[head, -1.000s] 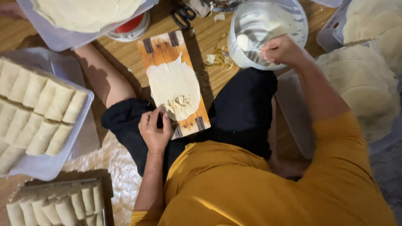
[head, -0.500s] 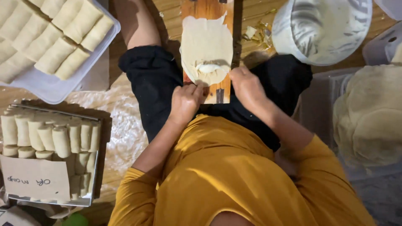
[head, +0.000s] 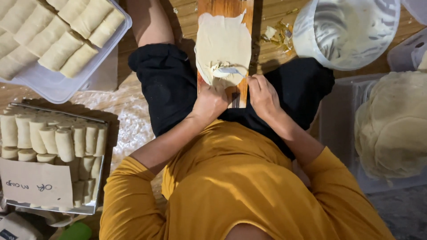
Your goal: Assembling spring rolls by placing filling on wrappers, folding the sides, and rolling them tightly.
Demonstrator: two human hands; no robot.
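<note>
One head-mounted camera supplies the only view. It looks almost straight down over the wearer's yellow-sleeved torso (head: 235,186) and lap, at close range. The wooden board (head: 224,9) runs away from the body toward the top edge, near the frame centre. The tray of rolls (head: 53,138) sits at the left edge, the white bowl (head: 311,44) at upper right, and the stack of wrappers (head: 391,129) at the right edge. No second view is present, so no region is shared.
</note>
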